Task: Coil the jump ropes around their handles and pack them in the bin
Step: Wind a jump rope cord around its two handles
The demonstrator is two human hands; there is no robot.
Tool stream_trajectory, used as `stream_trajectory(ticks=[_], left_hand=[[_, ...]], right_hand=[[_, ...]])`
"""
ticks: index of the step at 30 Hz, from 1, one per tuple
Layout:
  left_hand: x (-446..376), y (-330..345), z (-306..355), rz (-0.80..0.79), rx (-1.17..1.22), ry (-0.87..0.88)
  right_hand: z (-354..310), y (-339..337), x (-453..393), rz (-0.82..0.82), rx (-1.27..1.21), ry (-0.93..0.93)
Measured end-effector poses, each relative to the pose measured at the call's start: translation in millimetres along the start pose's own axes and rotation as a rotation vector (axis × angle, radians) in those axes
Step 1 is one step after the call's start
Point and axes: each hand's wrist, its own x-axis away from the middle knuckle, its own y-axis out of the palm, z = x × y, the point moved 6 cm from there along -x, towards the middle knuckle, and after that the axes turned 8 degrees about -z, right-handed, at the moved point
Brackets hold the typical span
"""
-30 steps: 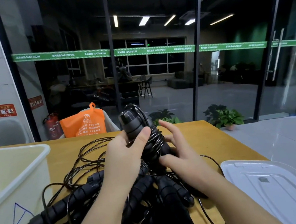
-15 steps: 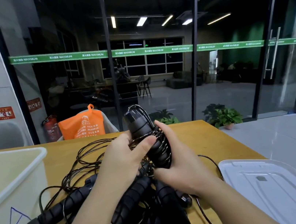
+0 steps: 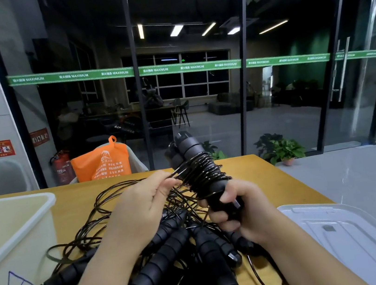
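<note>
My right hand (image 3: 243, 209) grips the lower end of a pair of black jump-rope handles (image 3: 189, 149), held upright and tilted left above the table. Thin black cord (image 3: 201, 172) is coiled in several turns around their middle. My left hand (image 3: 143, 207) pinches the loose cord just left of the coil. Below both hands lies a tangled pile of black jump ropes (image 3: 169, 255) with ribbed foam handles and loose cord loops. The cream bin (image 3: 12, 232), marked with a blue "A", stands at the left edge.
The wooden table (image 3: 254, 169) ends just right of the pile. A clear plastic lid (image 3: 357, 239) lies at the lower right. Behind the table are an orange bag (image 3: 102, 162), a fire extinguisher (image 3: 60, 166), potted plants (image 3: 278, 148) and a glass wall.
My right hand slid from the side of the coil down to grip the handles' lower end. My left hand let go of the handles and now pinches the cord. The bundle rose.
</note>
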Motion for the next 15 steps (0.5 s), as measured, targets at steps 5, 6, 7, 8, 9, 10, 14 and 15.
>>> stream_trajectory(ticks=[5,6,7,8,9,10,14,15], left_hand=[[3,-9,1,0.104,-0.103,0.064],[4,-8,3,0.117,-0.132,0.052],[4,-6,4,0.123,-0.148,0.034],[4,-4,5,0.121,-0.141,0.019],[5,-1,6,0.115,-0.101,0.016],[5,4,6,0.109,-0.02,0.015],[4,15,1,0.081,0.392,-0.066],[3,17,-1,0.064,0.508,-0.095]], right_hand=[[6,24,-1,-0.348,-0.252,0.012],[6,28,-1,-0.389,-0.291,0.005],[6,31,0,-0.424,-0.323,-0.003],[5,35,0,-0.448,-0.344,-0.01],[4,37,-1,-0.469,-0.357,-0.017],[4,40,-1,-0.484,-0.363,-0.022],[7,45,1,-0.541,-0.402,0.011],[9,47,2,-0.568,-0.415,0.032]])
